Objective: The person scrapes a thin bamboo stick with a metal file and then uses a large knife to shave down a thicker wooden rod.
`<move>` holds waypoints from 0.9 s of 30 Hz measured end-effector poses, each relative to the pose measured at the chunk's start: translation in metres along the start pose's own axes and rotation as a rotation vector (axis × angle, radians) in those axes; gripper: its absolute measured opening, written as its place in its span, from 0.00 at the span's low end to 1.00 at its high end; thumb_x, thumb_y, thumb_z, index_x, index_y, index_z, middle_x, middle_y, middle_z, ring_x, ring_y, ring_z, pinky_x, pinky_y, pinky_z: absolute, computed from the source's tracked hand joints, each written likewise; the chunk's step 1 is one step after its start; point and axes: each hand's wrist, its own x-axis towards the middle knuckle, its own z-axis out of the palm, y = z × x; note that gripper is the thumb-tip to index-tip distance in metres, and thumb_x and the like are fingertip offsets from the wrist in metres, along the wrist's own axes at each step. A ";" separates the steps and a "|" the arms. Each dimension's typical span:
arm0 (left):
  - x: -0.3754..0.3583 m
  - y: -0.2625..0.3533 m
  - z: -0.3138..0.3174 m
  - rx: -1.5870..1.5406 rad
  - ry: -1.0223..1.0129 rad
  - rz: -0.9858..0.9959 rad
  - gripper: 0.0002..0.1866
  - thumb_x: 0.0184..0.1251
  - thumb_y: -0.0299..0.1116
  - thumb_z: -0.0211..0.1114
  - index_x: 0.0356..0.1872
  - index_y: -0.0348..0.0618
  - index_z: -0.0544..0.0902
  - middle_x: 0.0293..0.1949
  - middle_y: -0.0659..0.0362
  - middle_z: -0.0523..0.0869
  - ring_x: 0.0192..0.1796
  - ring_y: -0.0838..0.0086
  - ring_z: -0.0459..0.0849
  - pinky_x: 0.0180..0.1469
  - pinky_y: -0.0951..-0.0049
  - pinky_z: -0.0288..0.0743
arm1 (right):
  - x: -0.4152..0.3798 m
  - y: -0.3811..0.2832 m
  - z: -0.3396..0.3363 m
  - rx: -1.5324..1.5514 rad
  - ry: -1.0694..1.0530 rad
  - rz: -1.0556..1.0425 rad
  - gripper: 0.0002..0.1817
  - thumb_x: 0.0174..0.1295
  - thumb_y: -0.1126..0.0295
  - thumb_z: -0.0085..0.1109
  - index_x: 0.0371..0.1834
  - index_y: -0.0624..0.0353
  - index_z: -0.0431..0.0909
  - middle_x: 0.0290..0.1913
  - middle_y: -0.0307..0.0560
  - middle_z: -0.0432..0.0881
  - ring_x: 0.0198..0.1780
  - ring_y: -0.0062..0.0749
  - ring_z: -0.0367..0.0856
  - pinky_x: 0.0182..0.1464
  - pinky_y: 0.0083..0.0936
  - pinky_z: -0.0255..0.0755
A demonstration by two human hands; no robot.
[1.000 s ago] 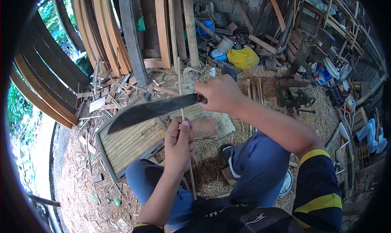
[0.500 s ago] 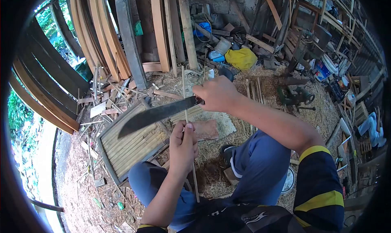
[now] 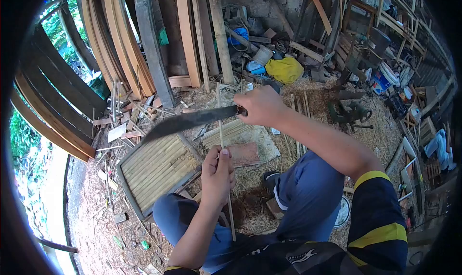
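Observation:
A thin light strip of wood or bamboo (image 3: 231, 216) runs nearly upright in front of me. My left hand (image 3: 217, 174) is closed round its middle, thumb on top. My right hand (image 3: 261, 105) grips the handle of a long dark machete (image 3: 192, 120), whose broad blade points left. The blade lies across the strip, above my left hand; whether its edge touches the strip I cannot tell. Below the blade on the left is a framed panel of bamboo slats (image 3: 156, 171).
Tall curved boards (image 3: 120, 39) lean at the upper left. A yellow cloth bundle (image 3: 285, 70) lies at the back near a grey bucket (image 3: 263, 55). A green metal tool (image 3: 349, 114) stands at the right. Wood scraps and shavings cover the ground. A person (image 3: 439, 150) is partly visible far right.
My right hand and the machete have risen slightly and shifted right, and the blade sits more level. My left hand has stayed on the strip, nearly still.

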 end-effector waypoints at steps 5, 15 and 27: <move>0.002 -0.004 -0.011 -0.016 -0.008 -0.034 0.11 0.86 0.40 0.50 0.40 0.47 0.71 0.21 0.72 0.63 0.16 0.89 0.56 0.15 0.82 0.49 | 0.000 0.013 0.007 -0.005 0.047 0.058 0.13 0.51 0.59 0.71 0.30 0.53 0.80 0.23 0.46 0.83 0.27 0.48 0.86 0.30 0.44 0.77; -0.002 0.000 -0.012 -0.048 -0.018 -0.014 0.13 0.86 0.41 0.49 0.39 0.47 0.71 0.20 0.71 0.60 0.16 0.88 0.54 0.15 0.81 0.47 | -0.005 0.030 -0.003 0.065 0.066 0.408 0.13 0.56 0.56 0.67 0.35 0.55 0.85 0.28 0.50 0.87 0.32 0.48 0.88 0.37 0.45 0.82; 0.002 0.007 -0.015 -0.108 -0.024 -0.051 0.16 0.86 0.44 0.47 0.42 0.45 0.74 0.21 0.70 0.61 0.17 0.87 0.54 0.17 0.81 0.45 | -0.012 -0.036 -0.008 0.061 -0.049 -0.072 0.15 0.48 0.58 0.71 0.33 0.52 0.78 0.21 0.46 0.82 0.26 0.49 0.84 0.29 0.44 0.75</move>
